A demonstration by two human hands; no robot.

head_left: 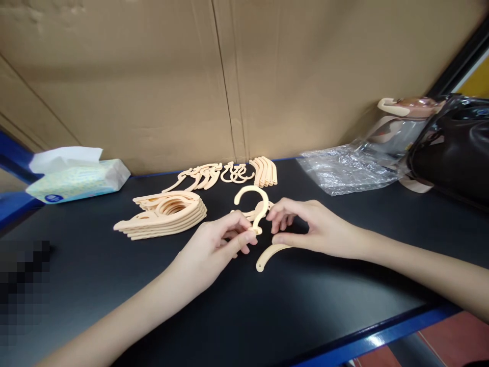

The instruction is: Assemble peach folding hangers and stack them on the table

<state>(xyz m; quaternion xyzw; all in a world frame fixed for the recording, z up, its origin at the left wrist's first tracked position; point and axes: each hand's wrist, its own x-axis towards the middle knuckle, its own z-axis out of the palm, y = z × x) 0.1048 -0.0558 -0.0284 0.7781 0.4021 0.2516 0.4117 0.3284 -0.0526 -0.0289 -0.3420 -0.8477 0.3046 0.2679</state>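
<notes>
My left hand pinches the base of a cream plastic hanger hook between thumb and fingers. The hook stands upright, its curve opening to the left. Just right of it is my right hand, thumb and curled fingers apart, with nothing visible between them. A curved hanger arm shows below the right thumb, one end hidden by that hand; whether the thumb touches it I cannot tell. Behind the hook lies another cream piece, partly covered. Folded hangers form a stack left of my hands.
Along the back lie loose hanger arms, hooks and a row of curved arms. A tissue pack sits at left. Clear plastic wrap, a bottle and a dark bag are at right. Cardboard walls the back.
</notes>
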